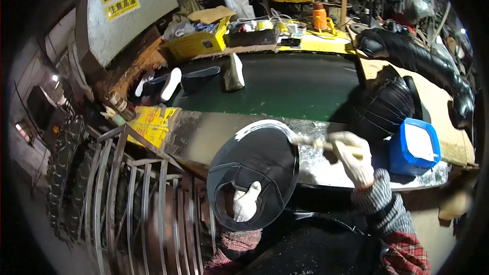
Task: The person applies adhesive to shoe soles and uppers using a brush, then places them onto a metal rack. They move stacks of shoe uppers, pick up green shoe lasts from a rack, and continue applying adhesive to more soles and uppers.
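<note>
Clamps brush [318, 144] in right hand [352, 160], at right rim of black stitched piece [257, 155]; clamps that piece at near edge of bench [201, 131] with left hand [247, 202]. Could smear white coating [262, 125] from overloading, or tilt from slack left grip.

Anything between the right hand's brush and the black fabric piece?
Nothing visible: the brush in the right hand reaches to the upper-right edge of the black fabric piece; contact is unclear. The blue tub is right of the hand, outside that line.

Gloved hands [245, 202] [353, 159], the right higher
</note>
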The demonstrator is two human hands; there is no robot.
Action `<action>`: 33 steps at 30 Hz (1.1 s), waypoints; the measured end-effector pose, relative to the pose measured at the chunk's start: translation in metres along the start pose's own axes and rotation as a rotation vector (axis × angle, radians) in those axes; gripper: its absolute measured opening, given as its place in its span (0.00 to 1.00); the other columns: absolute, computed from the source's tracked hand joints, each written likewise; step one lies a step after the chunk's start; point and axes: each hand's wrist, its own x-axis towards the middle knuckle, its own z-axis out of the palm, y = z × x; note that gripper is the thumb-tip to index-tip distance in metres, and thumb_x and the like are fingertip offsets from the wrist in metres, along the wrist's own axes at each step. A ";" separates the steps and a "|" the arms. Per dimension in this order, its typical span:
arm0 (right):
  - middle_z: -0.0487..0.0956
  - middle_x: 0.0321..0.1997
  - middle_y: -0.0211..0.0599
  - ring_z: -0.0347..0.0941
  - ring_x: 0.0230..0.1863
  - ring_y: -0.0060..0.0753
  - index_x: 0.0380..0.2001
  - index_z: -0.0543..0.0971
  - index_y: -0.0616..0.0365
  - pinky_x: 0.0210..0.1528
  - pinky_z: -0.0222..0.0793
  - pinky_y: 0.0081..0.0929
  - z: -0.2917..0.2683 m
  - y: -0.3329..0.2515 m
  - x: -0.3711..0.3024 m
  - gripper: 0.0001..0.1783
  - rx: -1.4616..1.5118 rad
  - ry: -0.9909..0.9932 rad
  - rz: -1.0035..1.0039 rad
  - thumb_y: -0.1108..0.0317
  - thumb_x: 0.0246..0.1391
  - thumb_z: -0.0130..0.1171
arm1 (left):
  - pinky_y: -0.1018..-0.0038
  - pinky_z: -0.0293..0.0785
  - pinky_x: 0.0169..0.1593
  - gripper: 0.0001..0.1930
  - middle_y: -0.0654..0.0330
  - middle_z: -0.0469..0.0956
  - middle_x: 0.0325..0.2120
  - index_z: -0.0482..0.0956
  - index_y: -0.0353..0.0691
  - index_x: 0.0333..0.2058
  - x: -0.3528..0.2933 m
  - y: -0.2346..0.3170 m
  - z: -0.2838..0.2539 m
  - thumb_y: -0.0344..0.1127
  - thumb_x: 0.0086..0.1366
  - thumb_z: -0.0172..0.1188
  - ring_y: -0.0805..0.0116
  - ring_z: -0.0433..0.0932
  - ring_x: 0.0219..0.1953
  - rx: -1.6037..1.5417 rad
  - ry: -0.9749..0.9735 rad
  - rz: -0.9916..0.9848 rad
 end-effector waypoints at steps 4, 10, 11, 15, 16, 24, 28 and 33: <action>0.81 0.29 0.39 0.75 0.28 0.21 0.39 0.79 0.70 0.30 0.71 0.16 -0.036 -0.020 -0.016 0.11 0.007 -0.080 -0.019 0.72 0.58 0.57 | 0.70 0.64 0.60 0.20 0.57 0.74 0.53 0.69 0.34 0.57 -0.003 -0.018 0.022 0.25 0.66 0.53 0.64 0.71 0.54 0.019 0.035 0.055; 0.78 0.27 0.39 0.76 0.25 0.29 0.46 0.76 0.65 0.27 0.71 0.25 0.088 -0.087 0.014 0.19 -0.701 -0.683 -0.482 0.60 0.59 0.55 | 0.71 0.71 0.47 0.14 0.59 0.78 0.36 0.75 0.37 0.50 0.004 -0.033 0.023 0.27 0.66 0.52 0.66 0.76 0.38 0.081 0.011 0.005; 0.75 0.24 0.37 0.74 0.22 0.32 0.46 0.76 0.63 0.26 0.71 0.27 0.090 -0.069 0.006 0.20 -0.656 -0.624 -0.747 0.58 0.57 0.56 | 0.71 0.71 0.45 0.13 0.59 0.78 0.35 0.75 0.37 0.49 0.002 -0.031 0.027 0.28 0.66 0.53 0.66 0.75 0.36 0.093 -0.004 -0.013; 0.78 0.25 0.36 0.77 0.24 0.36 0.48 0.77 0.59 0.30 0.74 0.32 0.074 -0.064 -0.045 0.23 -0.453 -0.660 -0.928 0.55 0.55 0.60 | 0.72 0.71 0.38 0.09 0.60 0.77 0.29 0.77 0.38 0.44 0.009 -0.023 0.029 0.31 0.66 0.56 0.68 0.75 0.30 0.184 -0.042 -0.068; 0.80 0.28 0.38 0.79 0.28 0.37 0.48 0.77 0.59 0.33 0.76 0.32 0.058 -0.069 -0.049 0.22 -0.353 -0.815 -0.792 0.55 0.56 0.61 | 0.72 0.71 0.36 0.09 0.60 0.77 0.28 0.78 0.38 0.42 0.019 -0.015 0.024 0.32 0.66 0.57 0.69 0.75 0.29 0.273 -0.026 -0.047; 0.83 0.36 0.44 0.76 0.30 0.19 0.41 0.78 0.71 0.32 0.74 0.16 -0.053 -0.043 -0.100 0.12 0.163 -0.081 0.078 0.72 0.58 0.58 | 0.74 0.70 0.24 0.12 0.66 0.71 0.17 0.80 0.31 0.36 0.023 0.022 0.054 0.36 0.67 0.57 0.68 0.71 0.18 0.444 -0.142 -0.098; 0.80 0.26 0.40 0.78 0.29 0.29 0.34 0.80 0.66 0.32 0.73 0.23 -0.072 -0.034 -0.074 0.11 -0.582 -0.332 -0.257 0.67 0.55 0.60 | 0.70 0.74 0.48 0.18 0.56 0.79 0.45 0.72 0.34 0.55 -0.017 0.021 0.037 0.26 0.66 0.55 0.64 0.78 0.44 1.612 -0.330 0.716; 0.80 0.38 0.44 0.78 0.38 0.31 0.44 0.78 0.67 0.42 0.74 0.24 -0.090 -0.008 -0.024 0.19 -0.053 0.073 -0.410 0.60 0.60 0.56 | 0.64 0.68 0.56 0.21 0.55 0.74 0.51 0.70 0.36 0.57 -0.027 0.020 0.056 0.24 0.65 0.54 0.59 0.72 0.52 0.420 -0.018 -0.086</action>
